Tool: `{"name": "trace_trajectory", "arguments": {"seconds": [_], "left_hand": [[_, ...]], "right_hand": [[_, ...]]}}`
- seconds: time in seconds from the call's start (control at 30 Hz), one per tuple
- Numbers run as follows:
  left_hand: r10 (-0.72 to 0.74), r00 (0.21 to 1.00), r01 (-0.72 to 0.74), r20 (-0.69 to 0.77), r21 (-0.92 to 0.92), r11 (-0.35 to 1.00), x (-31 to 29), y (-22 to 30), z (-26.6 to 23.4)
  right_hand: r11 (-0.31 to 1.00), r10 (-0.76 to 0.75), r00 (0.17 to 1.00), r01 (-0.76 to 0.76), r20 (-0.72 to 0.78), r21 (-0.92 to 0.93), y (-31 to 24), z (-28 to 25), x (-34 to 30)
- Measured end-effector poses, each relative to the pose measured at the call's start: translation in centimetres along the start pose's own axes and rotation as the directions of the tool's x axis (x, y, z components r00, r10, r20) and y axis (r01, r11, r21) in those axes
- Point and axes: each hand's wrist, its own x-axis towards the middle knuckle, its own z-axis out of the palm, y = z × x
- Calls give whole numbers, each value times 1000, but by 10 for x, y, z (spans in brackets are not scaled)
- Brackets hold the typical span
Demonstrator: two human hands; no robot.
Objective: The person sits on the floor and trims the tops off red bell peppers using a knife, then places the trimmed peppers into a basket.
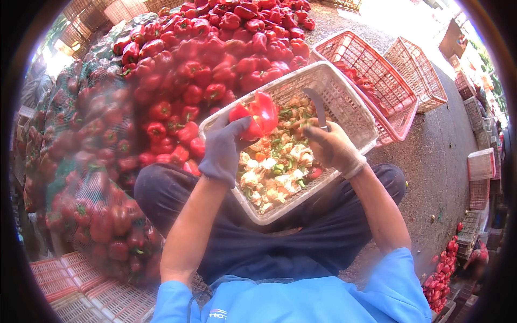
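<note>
My left hand, in a grey glove, is closed around a red bell pepper that looks cut open. Gripped in my gloved right hand is a knife with a dark curved blade pointing up and away. Something brownish at the right fingertips is too blurred to name. Both hands are above a pale plastic crate resting on my lap. Inside it lies a heap of pale pepper cores with green stems and seeds.
A large pile of red bell peppers rises ahead and left, beside net sacks of peppers. Right of my crate stands a pink crate with red pepper pieces, then another crate. More peppers lie at lower right.
</note>
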Motion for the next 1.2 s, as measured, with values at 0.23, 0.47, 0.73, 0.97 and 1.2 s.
{"name": "trace_trajectory", "arguments": {"seconds": [0.23, 0.47, 0.73, 0.97, 1.2], "left_hand": [[20, 1000, -20, 11, 10, 1000, -4, -4, 6], [-21, 999, 20, -47, -32, 999, 2, -5, 1], [-63, 994, 61, 91, 21, 998, -8, -16, 16], [-98, 983, 83, 152, 101, 991, -13, -26, 30], [-242, 935, 201, 258, 177, 963, -17, -35, 39]], "right_hand": [[957, 9, 999, 3, 38, -289, 7, 24, 4], [995, 58, 976, -41, -209, 86, 18, 0, 8], [994, 100, 981, -92, -165, 53, 10, 28, 24], [996, -30, 974, 47, -223, 70, -22, 66, 6], [996, 52, 996, -56, -69, -63, -10, 25, 0]]}}
